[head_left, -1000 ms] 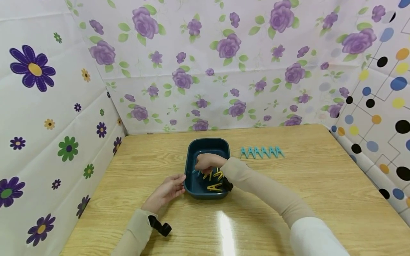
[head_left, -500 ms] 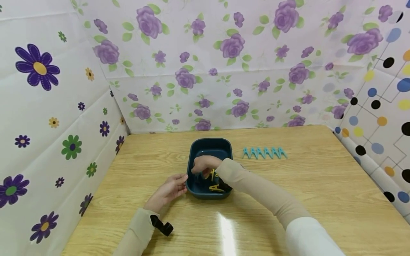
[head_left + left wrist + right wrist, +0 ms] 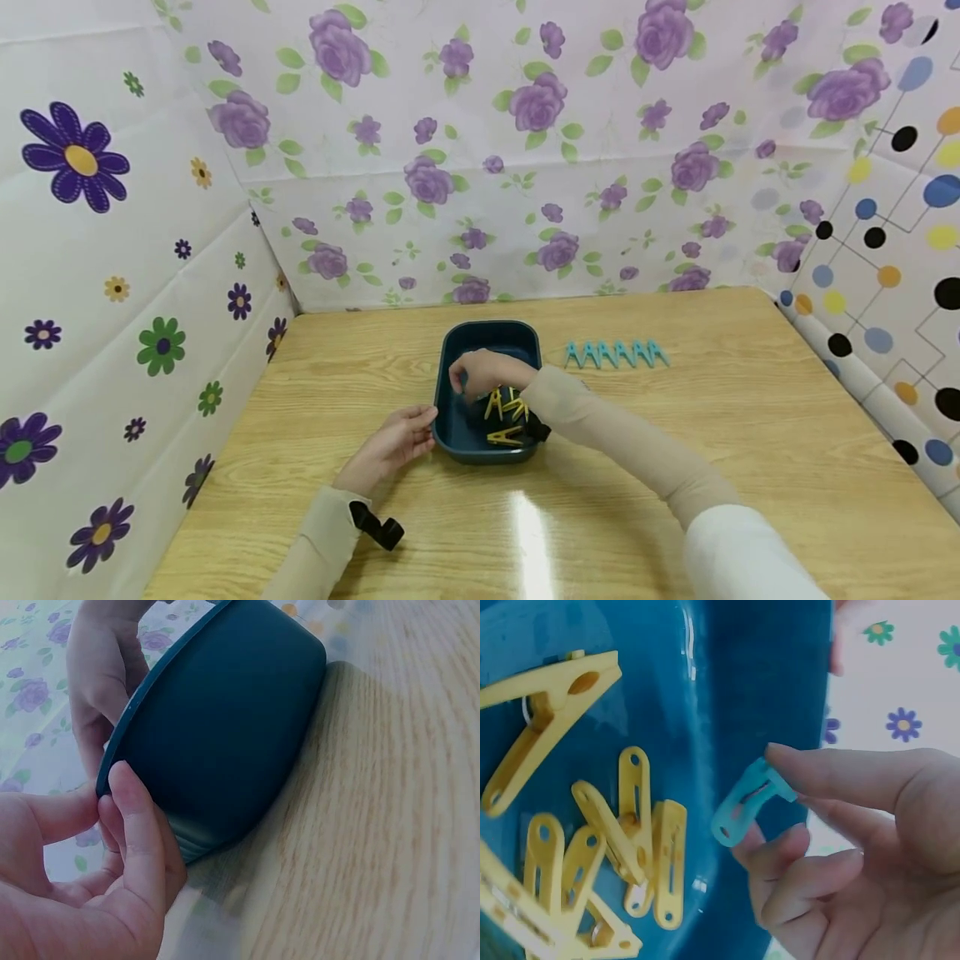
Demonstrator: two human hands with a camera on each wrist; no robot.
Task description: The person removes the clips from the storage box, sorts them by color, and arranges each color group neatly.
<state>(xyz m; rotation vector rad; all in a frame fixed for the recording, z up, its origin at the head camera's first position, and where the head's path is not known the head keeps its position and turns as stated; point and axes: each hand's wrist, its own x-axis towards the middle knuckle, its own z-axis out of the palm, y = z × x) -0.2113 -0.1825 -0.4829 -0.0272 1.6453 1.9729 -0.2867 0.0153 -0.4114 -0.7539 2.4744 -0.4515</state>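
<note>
Head view: holds right hand [image 3: 483,372] over teal basin [image 3: 480,457], with turquoise clothespins [image 3: 621,349] lined up right of its fingers. Left wrist: pinches rim [image 3: 142,688] with left hand [image 3: 112,907]. Right wrist: grips single turquoise clothespin [image 3: 739,815] between fingers, near yellow clothespins [image 3: 646,832].

The clip [image 3: 739,814] in your right hand [image 3: 877,847] is turquoise, matching the row of clips [image 3: 621,348] on the honey-coloured, wood-grained counter [image 3: 615,542]. Your bin [image 3: 491,457] is dark teal, the loose clips [image 3: 553,862] inside it yellow. Your sleeves [image 3: 637,442] are beige, the right one white higher up. Facing you, the back cloth [image 3: 480,92] shows purple roses on white; the left cloth [image 3: 82,267], multicoloured flowers; the right cloth [image 3: 855,250], coloured dots.
</note>
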